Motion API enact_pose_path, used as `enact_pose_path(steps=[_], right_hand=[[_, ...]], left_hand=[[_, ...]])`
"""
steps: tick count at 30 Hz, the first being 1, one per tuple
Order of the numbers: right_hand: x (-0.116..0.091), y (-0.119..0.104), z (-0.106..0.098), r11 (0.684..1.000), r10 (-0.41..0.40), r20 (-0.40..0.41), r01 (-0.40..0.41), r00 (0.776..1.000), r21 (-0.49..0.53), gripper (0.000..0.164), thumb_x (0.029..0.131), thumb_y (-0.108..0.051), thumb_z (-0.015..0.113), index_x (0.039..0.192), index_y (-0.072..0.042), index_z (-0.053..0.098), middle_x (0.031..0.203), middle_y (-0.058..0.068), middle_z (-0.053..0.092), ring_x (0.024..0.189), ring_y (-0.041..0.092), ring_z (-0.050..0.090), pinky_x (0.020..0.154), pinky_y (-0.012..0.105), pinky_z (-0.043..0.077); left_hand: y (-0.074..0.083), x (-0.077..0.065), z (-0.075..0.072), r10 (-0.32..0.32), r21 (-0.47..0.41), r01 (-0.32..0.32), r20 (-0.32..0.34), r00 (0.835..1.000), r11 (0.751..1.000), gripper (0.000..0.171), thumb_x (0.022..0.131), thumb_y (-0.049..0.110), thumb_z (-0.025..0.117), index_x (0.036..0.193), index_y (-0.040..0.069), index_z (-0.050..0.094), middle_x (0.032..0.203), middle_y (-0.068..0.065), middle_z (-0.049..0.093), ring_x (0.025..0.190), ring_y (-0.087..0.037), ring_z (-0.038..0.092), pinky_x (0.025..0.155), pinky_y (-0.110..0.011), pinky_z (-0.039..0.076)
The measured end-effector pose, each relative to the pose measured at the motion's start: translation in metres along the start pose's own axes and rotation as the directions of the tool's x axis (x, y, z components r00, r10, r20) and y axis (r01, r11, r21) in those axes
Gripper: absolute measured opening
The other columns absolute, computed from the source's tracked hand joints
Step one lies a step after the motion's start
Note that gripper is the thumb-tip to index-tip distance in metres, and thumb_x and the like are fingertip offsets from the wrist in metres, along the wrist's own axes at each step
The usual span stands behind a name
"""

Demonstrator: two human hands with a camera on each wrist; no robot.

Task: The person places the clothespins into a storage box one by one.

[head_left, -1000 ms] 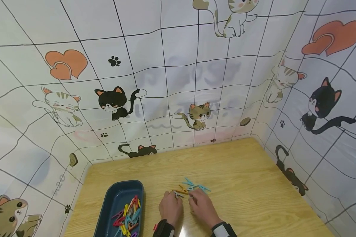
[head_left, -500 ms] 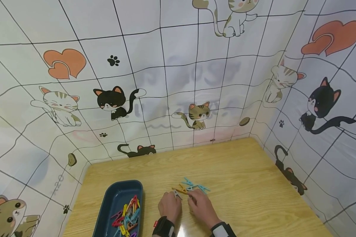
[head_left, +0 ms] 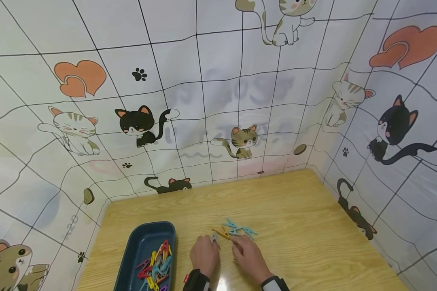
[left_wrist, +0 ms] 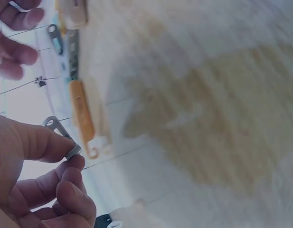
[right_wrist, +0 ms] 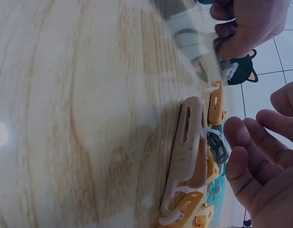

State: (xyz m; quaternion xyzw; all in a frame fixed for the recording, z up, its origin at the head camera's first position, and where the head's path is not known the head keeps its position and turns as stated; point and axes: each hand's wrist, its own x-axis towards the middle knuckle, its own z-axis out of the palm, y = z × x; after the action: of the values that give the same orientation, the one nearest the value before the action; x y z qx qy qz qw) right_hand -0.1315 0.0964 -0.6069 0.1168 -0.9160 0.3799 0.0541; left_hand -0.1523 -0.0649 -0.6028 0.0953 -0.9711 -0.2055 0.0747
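Sitting at the left, near side: dark blue tray (head_left: 140,238), mixed clothespins (head_left: 156,266) piled in its near part. Neither hand is at it; left hand is the nearer one, tray well apart on its left.

Next right: left hand (head_left: 205,254), thumb and forefinger pinching a gray clothespin (left_wrist: 55,124), other fingers curled beneath. Grip is on the pin's near end; the other end sticks out free toward the far side. Long axis runs roughly near-far, far end leaning a touch left. Pin is on the right side of that hand.

Key relation, my read: held gray pin vs loose group. Group lies just right and far of it. Closest piece is an orange clothespin (head_left: 220,233), long axis slanting far-left to near-right, so its left end is toward the gray pin and its right end toward the other hand. Can't tell if gray and orange touch.

Further right: light blue clothespins (head_left: 230,223), on the far and right side of the group. Beige clothespin (right_wrist: 184,142) shows in the right wrist view, axis roughly left-right, nearer the right hand.

Rightmost: right hand (head_left: 250,258), fingers loosely bent and spread, gripping nothing visible. Fingertips just beside the group; contact unclear.
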Motion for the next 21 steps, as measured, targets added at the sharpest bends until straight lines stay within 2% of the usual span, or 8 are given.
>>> enact_pose_path(steps=[2,7,13,16,21], right_hand=[[-0.001,0.001,0.000,1.000,-0.008,-0.005,0.008,1.000,0.005,0.025,0.097,-0.010,0.066,0.121,-0.005,0.073,0.113,0.005,0.072,0.093,0.013,0.064,0.082,0.036,0.056],[-0.002,0.000,0.000,0.998,-0.030,-0.025,0.031,0.999,0.046,0.024,0.098,-0.009,0.067,0.120,-0.004,0.074,0.109,0.003,0.070,0.080,0.002,0.055,0.071,0.028,0.051],[-0.004,-0.003,-0.001,0.992,-0.074,-0.065,0.080,0.995,0.100,0.020,0.097,-0.007,0.067,0.116,-0.003,0.074,0.109,0.005,0.070,0.075,0.000,0.057,0.065,0.024,0.050],[-0.004,-0.006,-0.002,0.990,-0.083,-0.072,0.090,0.994,0.105,0.019,0.097,-0.007,0.066,0.114,-0.004,0.075,0.108,0.005,0.070,0.075,0.000,0.057,0.065,0.024,0.051],[-0.003,-0.012,-0.002,0.988,-0.092,-0.067,0.100,0.993,0.119,0.019,0.096,-0.007,0.065,0.113,-0.005,0.075,0.103,0.003,0.070,0.075,-0.001,0.057,0.064,0.023,0.051]], left_hand=[[-0.001,-0.002,-0.007,0.010,-0.019,-0.010,-0.008,1.000,1.000,0.023,0.084,0.009,0.069,0.066,0.007,0.057,0.067,-0.004,0.047,0.054,-0.019,0.046,0.050,-0.038,0.038],[-0.006,-0.007,-0.021,0.022,-0.039,-0.023,-0.033,0.999,0.999,0.027,0.085,0.009,0.070,0.064,0.009,0.053,0.067,-0.003,0.046,0.053,-0.017,0.042,0.049,-0.034,0.033],[-0.012,-0.012,-0.040,0.019,-0.071,-0.023,-0.053,0.998,0.997,0.026,0.084,0.008,0.072,0.065,0.009,0.054,0.070,-0.003,0.047,0.056,-0.016,0.042,0.052,-0.033,0.035],[-0.015,-0.013,-0.051,0.008,-0.062,-0.012,-0.061,0.998,0.998,0.024,0.084,0.009,0.073,0.067,0.010,0.057,0.071,-0.002,0.047,0.056,-0.016,0.043,0.051,-0.034,0.036],[-0.022,-0.017,-0.068,-0.008,-0.031,0.005,-0.114,0.993,0.999,0.028,0.084,0.010,0.075,0.065,0.012,0.055,0.070,-0.002,0.048,0.053,-0.015,0.043,0.049,-0.034,0.036]])
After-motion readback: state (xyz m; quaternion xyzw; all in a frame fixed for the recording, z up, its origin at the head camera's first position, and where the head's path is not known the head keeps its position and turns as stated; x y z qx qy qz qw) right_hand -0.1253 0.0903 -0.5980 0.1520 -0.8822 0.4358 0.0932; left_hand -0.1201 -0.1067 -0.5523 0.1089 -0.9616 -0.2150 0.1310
